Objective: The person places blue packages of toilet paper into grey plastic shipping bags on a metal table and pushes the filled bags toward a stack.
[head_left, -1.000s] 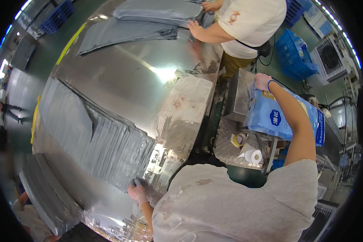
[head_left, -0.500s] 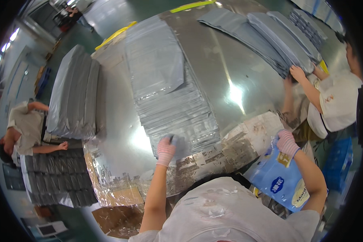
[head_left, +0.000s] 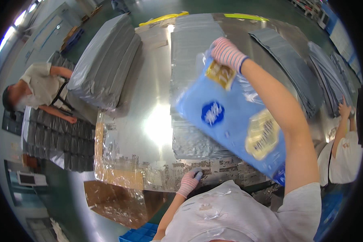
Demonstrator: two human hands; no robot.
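My right hand (head_left: 228,54), in a pink-and-white striped glove, is closed on the upper corner of a blue printed plastic bag (head_left: 238,117). The bag hangs slantwise over the stack of grey plastic bags (head_left: 197,34) in the middle of the table, hiding part of it. It has a dark blue oval, a pale cream patch and a gold patch near the gripped corner. Low at the table's front edge is my left hand (head_left: 189,181), in a matching glove with greyish fingertips. Its fingers are apart and loosely bent, with nothing visible in them.
Tall grey wrapped bundles (head_left: 105,60) stand at the table's left, beside a person. More grey stacks (head_left: 286,68) lie at the right, where another person's hand (head_left: 344,109) touches one. Below the front left edge is an open cardboard box (head_left: 121,203), near a blue crate (head_left: 139,233).
My right hand has lifted the blue bag from beside the table and swung it up and left over the grey stack. My left hand has drawn back off the stack. The view has turned rightward.
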